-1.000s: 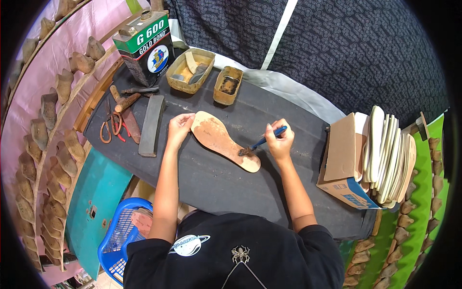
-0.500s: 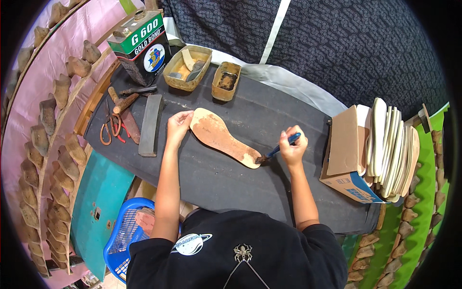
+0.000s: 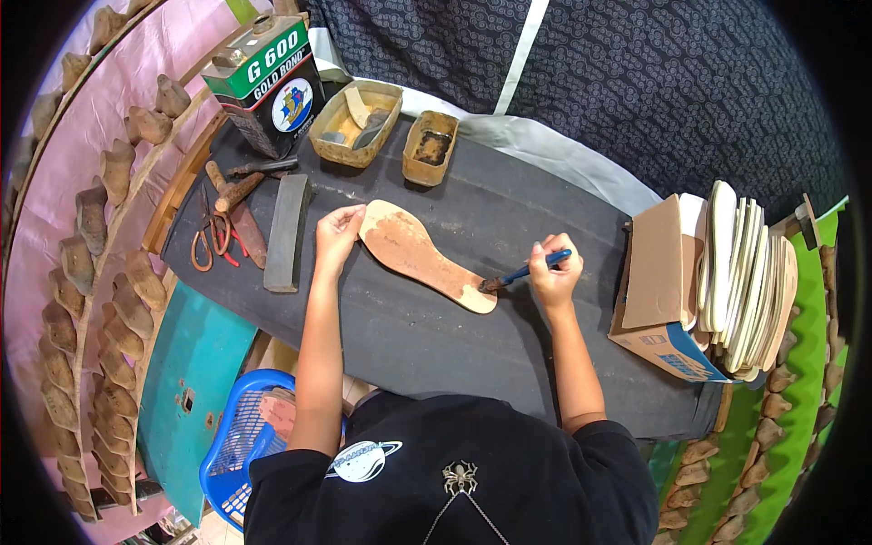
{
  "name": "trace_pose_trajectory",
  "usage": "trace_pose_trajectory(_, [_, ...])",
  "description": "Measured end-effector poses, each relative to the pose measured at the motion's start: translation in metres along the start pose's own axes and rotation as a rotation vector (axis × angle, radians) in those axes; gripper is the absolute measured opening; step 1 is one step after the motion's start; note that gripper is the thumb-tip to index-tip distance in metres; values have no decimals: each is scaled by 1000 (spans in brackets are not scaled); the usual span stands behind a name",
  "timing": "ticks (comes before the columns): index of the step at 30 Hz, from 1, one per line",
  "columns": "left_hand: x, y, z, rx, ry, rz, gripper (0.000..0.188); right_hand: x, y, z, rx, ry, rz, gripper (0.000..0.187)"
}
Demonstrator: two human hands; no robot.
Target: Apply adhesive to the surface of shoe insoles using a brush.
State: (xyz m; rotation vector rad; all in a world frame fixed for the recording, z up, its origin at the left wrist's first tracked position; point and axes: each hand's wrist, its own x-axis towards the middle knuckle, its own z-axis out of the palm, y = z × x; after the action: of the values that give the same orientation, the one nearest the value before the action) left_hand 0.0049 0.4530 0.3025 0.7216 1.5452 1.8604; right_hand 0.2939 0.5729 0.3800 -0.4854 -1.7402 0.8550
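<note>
A tan insole (image 3: 420, 257) with brown, damp-looking patches lies slantwise on the dark work table. My left hand (image 3: 339, 234) pinches its wide end at the upper left. In my right hand (image 3: 555, 272) is a blue-handled brush (image 3: 525, 271), held like a pen. The brush's dark bristles touch the insole's narrow end. Just beyond the insole stands a small stained tub (image 3: 430, 150) with dark residue inside. Left of my left hand lies a long grey block (image 3: 288, 233).
A black and green metal can (image 3: 269, 86) and a tub of scraps (image 3: 355, 124) stand at the back left. Scissors (image 3: 212, 232) and hand tools lie nearby. At right, a cardboard box (image 3: 656, 272) holds several soles (image 3: 727, 263). A blue basket (image 3: 238, 427) sits below the table's left side.
The brush tip has shifted slightly up along the edge of the narrow end, and its handle has tilted flatter. My left hand still pinches the wide end.
</note>
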Motion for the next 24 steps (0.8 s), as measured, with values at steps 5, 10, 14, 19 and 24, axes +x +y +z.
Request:
trace_pose_trajectory(5, [2, -6, -4, 40, -6, 51, 25, -5, 2, -6, -5, 36, 33, 21])
trace_pose_trajectory(10, [0, -1, 2, 45, 0, 34, 25, -14, 2, 4, 78, 197, 20, 20])
trace_pose_trajectory(14, [0, -3, 1, 45, 4, 39, 26, -23, -6, -2, 36, 171, 6, 21])
trace_pose_trajectory(19, [2, -6, -3, 77, -6, 19, 26, -29, -3, -16, -35, 144, 44, 21])
trace_pose_trajectory(24, [3, -6, -2, 100, -9, 1, 26, -29, -16, 1, 61, 138, -21, 20])
